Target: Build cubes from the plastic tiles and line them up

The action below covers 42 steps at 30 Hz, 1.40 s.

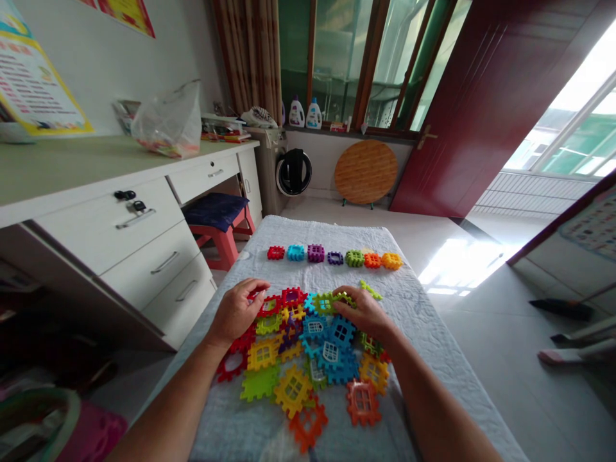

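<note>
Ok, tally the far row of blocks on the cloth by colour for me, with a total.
Red block: 1
Light blue block: 1
Purple block: 1
Dark purple block: 1
Green block: 1
Orange block: 1
Yellow block: 1
Total: 7

White desk [110, 240] is standing at nine o'clock; brown curtain [250, 58], hanging at eleven; wood-framed windows [339, 64], spanning twelve to one; red door [452, 102], standing open at two; sunlight [450, 260], brightening tiled floor [491, 340] at three.
</note>
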Tool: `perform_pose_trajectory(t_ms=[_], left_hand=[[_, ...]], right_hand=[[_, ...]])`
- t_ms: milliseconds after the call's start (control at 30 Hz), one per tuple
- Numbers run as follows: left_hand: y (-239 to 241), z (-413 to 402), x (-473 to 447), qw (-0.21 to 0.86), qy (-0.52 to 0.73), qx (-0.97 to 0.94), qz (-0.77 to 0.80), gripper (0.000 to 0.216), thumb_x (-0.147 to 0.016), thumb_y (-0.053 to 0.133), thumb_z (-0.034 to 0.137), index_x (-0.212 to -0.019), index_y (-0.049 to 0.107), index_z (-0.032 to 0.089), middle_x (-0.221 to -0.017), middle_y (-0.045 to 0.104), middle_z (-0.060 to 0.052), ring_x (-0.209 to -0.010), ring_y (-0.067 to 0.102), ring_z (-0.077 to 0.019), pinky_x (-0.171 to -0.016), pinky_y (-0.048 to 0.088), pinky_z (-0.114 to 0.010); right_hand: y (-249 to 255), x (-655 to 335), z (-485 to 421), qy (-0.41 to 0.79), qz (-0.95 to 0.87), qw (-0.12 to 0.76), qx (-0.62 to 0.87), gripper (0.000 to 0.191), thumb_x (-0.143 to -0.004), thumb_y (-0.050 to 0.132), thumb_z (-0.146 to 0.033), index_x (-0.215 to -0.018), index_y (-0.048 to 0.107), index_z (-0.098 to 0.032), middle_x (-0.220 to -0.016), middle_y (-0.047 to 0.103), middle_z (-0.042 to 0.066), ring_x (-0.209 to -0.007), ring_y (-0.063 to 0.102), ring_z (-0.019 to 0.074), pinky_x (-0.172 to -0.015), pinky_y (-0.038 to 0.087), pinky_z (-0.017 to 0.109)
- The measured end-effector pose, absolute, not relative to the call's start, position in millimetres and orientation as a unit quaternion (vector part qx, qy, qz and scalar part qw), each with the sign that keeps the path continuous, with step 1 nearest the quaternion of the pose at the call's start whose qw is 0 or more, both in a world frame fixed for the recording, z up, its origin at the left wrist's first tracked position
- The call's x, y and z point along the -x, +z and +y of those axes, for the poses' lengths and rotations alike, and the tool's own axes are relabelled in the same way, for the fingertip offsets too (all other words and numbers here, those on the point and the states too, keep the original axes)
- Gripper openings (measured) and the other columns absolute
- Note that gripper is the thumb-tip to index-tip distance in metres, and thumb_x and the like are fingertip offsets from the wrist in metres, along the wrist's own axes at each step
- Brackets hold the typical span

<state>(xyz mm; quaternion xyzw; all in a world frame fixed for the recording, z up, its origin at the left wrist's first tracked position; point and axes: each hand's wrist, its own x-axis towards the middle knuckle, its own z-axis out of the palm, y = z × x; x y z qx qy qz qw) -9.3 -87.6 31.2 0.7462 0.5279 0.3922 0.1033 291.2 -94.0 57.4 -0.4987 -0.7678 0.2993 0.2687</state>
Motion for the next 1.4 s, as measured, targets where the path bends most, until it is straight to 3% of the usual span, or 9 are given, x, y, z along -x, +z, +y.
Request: perform_pose_trajectory(t_ms=[233,367,667,967,1100,1200,1300,1400], left_hand=[[32,-89,10,0.094,0.405,-0.743,0.525,0.018,-0.086,0.05,0.024,-0.094,0.065,0.018,-0.094,0.069,-0.005,-0.09,0.064,-0.0185,-0.085,0.049,-0.03],[32,-89,8,0.094,0.406,-0.741,0.527,0.018,-0.086,0.05,0.024,-0.093,0.065,0.018,-0.093,0.069,-0.005,-0.089,0.064,-0.0182,-0.084,0.049,-0.029],[32,-90,7,0.083,0.406,-0.746,0.521,0.019,-0.085,0.05,0.025,-0.092,0.065,0.018,-0.092,0.07,-0.005,-0.088,0.065,-0.0188,-0.083,0.051,-0.03],[32,-91,5,0.083,0.402,-0.751,0.517,0.017,-0.085,0.05,0.024,-0.092,0.064,0.019,-0.092,0.069,-0.005,-0.089,0.065,-0.0192,-0.083,0.051,-0.03],[32,-91,3,0.088,0.392,-0.756,0.516,0.017,-0.085,0.05,0.025,-0.093,0.064,0.019,-0.093,0.069,-0.005,-0.089,0.064,-0.0192,-0.083,0.051,-0.031],[32,-91,2,0.092,0.389,-0.757,0.517,0.017,-0.086,0.049,0.025,-0.093,0.064,0.019,-0.093,0.069,-0.006,-0.09,0.064,-0.0195,-0.084,0.051,-0.032],[31,-90,2,0.094,0.387,-0.758,0.516,0.017,-0.085,0.05,0.025,-0.093,0.064,0.019,-0.093,0.069,-0.006,-0.089,0.064,-0.0199,-0.084,0.052,-0.034],[29,-89,2,0.097,0.379,-0.764,0.513,0.016,-0.084,0.051,0.025,-0.092,0.063,0.02,-0.093,0.069,-0.005,-0.089,0.065,-0.0202,-0.084,0.052,-0.035]], right_hand=[[40,-294,-86,0.13,-0.782,0.311,0.524,0.031,-0.081,0.063,-0.034,-0.106,0.06,-0.017,-0.087,0.063,0.006,-0.083,0.056,0.0208,-0.077,0.043,0.033],[35,-291,-84,0.123,-0.814,0.298,0.483,0.048,-0.077,0.069,-0.033,-0.119,0.052,-0.019,-0.105,0.059,0.009,-0.097,0.056,0.0237,-0.085,0.045,0.037],[22,-281,-69,0.153,-0.836,0.221,0.478,0.072,-0.071,0.076,-0.038,-0.133,0.046,-0.015,-0.124,0.054,0.016,-0.116,0.049,0.03,-0.1,0.039,0.046],[34,-290,-76,0.184,-0.836,0.189,0.48,0.064,-0.07,0.071,-0.024,-0.13,0.049,-0.014,-0.129,0.054,0.015,-0.119,0.049,0.0281,-0.102,0.036,0.043],[36,-291,-77,0.184,-0.814,0.191,0.516,0.055,-0.067,0.069,-0.022,-0.119,0.054,-0.014,-0.111,0.061,0.012,-0.104,0.056,0.0259,-0.092,0.042,0.04],[33,-290,-74,0.174,-0.808,0.228,0.514,0.05,-0.066,0.066,-0.017,-0.115,0.055,-0.016,-0.104,0.064,0.01,-0.096,0.058,0.0239,-0.088,0.044,0.038],[29,-289,-71,0.139,-0.808,0.291,0.494,0.05,-0.067,0.064,-0.014,-0.117,0.054,-0.018,-0.109,0.064,0.01,-0.101,0.057,0.0246,-0.091,0.043,0.04],[24,-286,-69,0.129,-0.822,0.293,0.471,0.053,-0.069,0.063,-0.013,-0.121,0.052,-0.02,-0.114,0.064,0.009,-0.108,0.054,0.0256,-0.094,0.041,0.044]])
